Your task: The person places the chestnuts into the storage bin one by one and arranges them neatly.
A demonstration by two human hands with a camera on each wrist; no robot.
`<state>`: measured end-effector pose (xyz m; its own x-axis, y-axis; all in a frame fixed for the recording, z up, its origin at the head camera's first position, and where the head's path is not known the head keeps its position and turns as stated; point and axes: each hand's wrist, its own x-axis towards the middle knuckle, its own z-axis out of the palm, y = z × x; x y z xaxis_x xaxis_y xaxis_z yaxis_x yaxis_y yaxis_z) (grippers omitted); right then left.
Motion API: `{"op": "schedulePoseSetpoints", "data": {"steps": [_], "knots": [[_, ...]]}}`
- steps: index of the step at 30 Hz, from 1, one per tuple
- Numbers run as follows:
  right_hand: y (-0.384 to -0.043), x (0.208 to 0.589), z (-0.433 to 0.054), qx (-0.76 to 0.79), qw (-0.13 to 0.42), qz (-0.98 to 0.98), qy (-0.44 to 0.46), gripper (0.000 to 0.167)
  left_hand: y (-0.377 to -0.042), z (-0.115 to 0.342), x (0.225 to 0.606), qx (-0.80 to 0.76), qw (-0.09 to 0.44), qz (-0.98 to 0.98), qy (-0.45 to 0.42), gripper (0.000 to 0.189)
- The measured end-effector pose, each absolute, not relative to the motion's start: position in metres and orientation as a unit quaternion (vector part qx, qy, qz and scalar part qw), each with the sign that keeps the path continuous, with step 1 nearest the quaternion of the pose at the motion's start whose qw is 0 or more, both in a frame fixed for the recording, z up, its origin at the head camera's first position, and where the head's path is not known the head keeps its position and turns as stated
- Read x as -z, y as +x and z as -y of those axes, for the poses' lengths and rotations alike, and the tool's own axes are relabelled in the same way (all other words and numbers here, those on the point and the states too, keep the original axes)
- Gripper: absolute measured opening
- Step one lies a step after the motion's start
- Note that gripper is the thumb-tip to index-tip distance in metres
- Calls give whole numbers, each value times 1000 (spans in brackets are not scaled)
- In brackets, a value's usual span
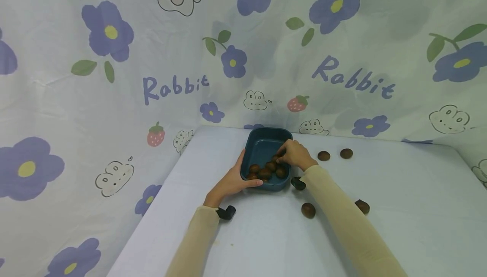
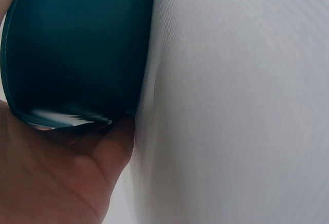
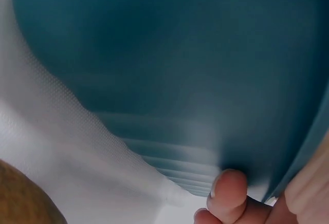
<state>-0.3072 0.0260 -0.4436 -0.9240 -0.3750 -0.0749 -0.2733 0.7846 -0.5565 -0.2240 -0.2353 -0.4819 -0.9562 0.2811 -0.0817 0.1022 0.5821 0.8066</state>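
A dark teal rectangular container (image 1: 262, 152) stands on the white table, with several brown, rounded chestnuts (image 1: 264, 173) heaped at its near end. My left hand (image 1: 232, 182) grips its near left corner, thumb along the front rim and fingers around the left side. Over the right rim reaches my right hand (image 1: 296, 154), its thumb and fingertips pinching a chestnut (image 1: 276, 157) just above the heap. In the right wrist view, curled fingers (image 3: 230, 190) show beside the container's ridged outer wall (image 3: 169, 80); the pinched chestnut is hidden there.
Loose chestnuts lie on the table right of the container: one (image 1: 324, 155) and another (image 1: 346, 153) toward the back, one (image 1: 308, 210) nearer, and one (image 1: 362, 206) beside the right sleeve. A patterned cloth (image 1: 266, 57) hangs behind the table and along its left side.
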Motion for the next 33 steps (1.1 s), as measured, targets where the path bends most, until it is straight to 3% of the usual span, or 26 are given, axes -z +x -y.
{"op": "schedulePoseSetpoints", "data": {"steps": [7, 18, 23, 33], "knots": [[-305, 447, -30, 279, 76, -941, -176, 31, -224, 234, 482, -443, 105, -884, 107, 136], [-288, 431, -60, 350, -6, -921, -174, 40, -224, 234, 480, -451, 103, -879, 114, 136], [-275, 422, -83, 383, -30, -908, -166, 36, -224, 235, 481, -447, 101, -881, 117, 136], [-248, 427, -109, 405, -32, -900, -161, 33, -223, 235, 480, -449, 99, -880, 118, 135]]}}
